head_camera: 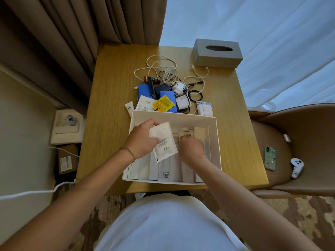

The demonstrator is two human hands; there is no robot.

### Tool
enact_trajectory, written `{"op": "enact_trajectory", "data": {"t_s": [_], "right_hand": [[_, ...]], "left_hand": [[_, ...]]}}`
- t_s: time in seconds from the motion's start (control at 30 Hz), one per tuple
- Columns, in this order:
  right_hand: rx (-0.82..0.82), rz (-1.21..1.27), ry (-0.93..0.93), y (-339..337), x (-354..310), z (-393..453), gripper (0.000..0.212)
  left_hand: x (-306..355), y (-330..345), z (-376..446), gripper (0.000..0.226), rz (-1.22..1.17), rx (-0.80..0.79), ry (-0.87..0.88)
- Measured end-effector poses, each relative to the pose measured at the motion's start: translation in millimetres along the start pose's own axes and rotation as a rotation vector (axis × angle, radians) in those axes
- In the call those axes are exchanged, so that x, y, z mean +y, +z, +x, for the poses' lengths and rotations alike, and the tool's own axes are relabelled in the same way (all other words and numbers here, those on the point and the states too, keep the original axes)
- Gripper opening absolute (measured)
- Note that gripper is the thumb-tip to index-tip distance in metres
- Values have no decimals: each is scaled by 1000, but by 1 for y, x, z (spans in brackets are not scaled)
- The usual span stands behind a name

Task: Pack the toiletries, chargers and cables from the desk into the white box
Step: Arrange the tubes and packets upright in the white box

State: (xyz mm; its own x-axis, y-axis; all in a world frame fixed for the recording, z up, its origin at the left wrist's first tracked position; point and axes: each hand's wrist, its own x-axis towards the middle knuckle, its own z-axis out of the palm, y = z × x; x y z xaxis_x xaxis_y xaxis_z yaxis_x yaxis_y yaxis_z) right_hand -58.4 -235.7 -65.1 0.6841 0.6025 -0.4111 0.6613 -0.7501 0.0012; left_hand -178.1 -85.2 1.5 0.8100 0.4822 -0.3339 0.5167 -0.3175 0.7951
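Holding: the left hand (143,140) pinches a flat white sachet (164,142) by its upper left corner, above the white box (215,138).
Long axis: the sachet slants from the grip down toward the person, across the upright white packets (166,171) already filed there.
Right hand (191,148): curled inside the box, just right of the sachet; whether it holds anything cannot be told.
Texture: soft, crinkled, printed paper.
Waiting: tangled cables (166,73), chargers (178,87) on the wooden desk (112,98) behind.

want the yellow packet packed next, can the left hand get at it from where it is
Probably not yet: the left hand grips a white sachet over the white box. The yellow packet lies on top of the pile just beyond the box's far wall, uncovered.
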Motion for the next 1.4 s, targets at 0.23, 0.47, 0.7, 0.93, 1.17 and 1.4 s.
{"op": "enact_trajectory", "data": {"t_s": [0.23, 0.47, 0.7, 0.93, 1.17, 1.4], "right_hand": [[67, 242, 75, -24, 33, -6, 16], [194, 462, 7, -36, 43, -18, 29], [362, 780, 31, -74, 56, -4, 21], [294, 1032, 239, -88, 109, 70, 29], [134, 931, 362, -47, 136, 140, 38], [130, 787, 361, -26, 132, 162, 73]], "left_hand": [[0, 51, 18, 40, 289, -319, 57], [-13, 75, 23, 36, 662, -479, 76], [-27, 85, 18, 48, 1125, -306, 321], [-11, 76, 13, 35, 918, -115, 324], [40, 42, 12, 13, 375, 143, 314], [61, 22, 43, 13, 310, 263, 299]]}}
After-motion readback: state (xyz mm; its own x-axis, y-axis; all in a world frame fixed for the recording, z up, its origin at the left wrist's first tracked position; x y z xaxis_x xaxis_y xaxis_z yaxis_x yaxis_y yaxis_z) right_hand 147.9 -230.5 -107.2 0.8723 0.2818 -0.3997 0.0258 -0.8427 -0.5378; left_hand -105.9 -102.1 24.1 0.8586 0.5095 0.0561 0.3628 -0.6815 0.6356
